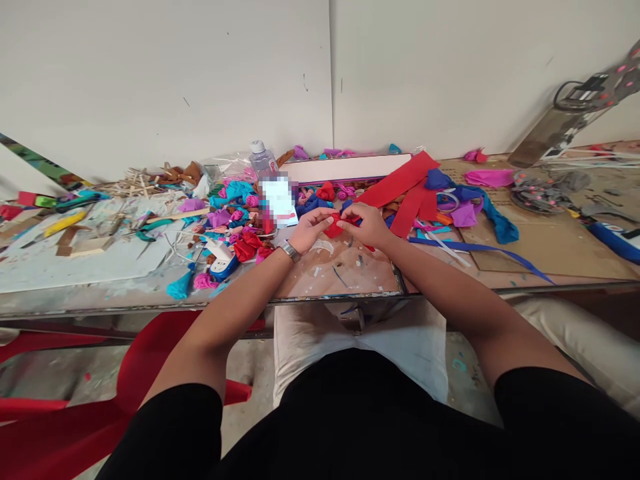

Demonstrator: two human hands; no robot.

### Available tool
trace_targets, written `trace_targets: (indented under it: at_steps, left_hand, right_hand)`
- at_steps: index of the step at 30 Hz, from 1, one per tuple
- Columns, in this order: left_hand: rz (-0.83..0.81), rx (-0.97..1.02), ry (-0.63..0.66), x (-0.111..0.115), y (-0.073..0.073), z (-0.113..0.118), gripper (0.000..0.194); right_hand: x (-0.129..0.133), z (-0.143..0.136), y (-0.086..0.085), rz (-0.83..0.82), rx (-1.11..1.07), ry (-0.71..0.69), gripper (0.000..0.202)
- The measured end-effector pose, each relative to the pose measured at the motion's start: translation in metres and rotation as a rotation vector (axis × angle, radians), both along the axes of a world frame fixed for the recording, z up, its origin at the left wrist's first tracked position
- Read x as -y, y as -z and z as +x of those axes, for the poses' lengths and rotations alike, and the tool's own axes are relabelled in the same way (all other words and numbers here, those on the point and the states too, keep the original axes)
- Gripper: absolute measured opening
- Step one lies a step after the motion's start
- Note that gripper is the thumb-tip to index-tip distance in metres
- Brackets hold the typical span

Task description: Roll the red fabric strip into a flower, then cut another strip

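Both my hands meet above the table's front middle, pinching a small crumpled piece of red crepe paper [333, 228] between them. My left hand [311, 230] grips it from the left, thumb and fingers together, a watch on that wrist. From the other side, my right hand [369, 225] is closed on the same piece, partly hiding it. Wide red strips [400, 183] lie just beyond my right hand. A phone [280, 203] with a lit, blurred screen stands behind my left hand, among many crumpled pieces in blue, purple, pink, red and brown.
Left of my hands sit a white plug on a blue power socket [223, 265], green-handled pliers [147, 230] and a yellow cutter [65, 224]. A clear bottle [263, 160] stands by the wall. Cardboard [505, 250] and a blue ribbon [490, 249] lie right. A red chair [150, 360] is lower left.
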State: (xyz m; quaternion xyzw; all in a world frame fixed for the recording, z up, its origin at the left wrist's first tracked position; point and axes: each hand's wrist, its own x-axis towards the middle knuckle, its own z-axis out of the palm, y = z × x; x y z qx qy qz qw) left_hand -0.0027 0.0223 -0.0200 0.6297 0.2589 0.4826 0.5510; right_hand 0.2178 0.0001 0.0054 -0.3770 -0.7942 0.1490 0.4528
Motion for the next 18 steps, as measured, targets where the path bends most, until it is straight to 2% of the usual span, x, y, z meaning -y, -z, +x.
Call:
trace_targets:
  at_steps: [5, 14, 18]
  left_hand:
    - [0.028, -0.030, -0.004, -0.0007, -0.0008, -0.0011, 0.050]
    - [-0.034, 0.021, -0.013, -0.0009, -0.0004, -0.0012, 0.056]
    - [-0.044, 0.022, -0.006, -0.0005, -0.0003, -0.0008, 0.052]
  right_hand:
    - [0.0014, -0.0002, -0.0018, 0.007, 0.003, 0.004, 0.038]
    - [0.0038, -0.0009, -0.0045, 0.017, 0.036, -0.020, 0.038]
    - [0.0046, -0.0012, -0.0054, 0.012, 0.040, -0.027, 0.037]
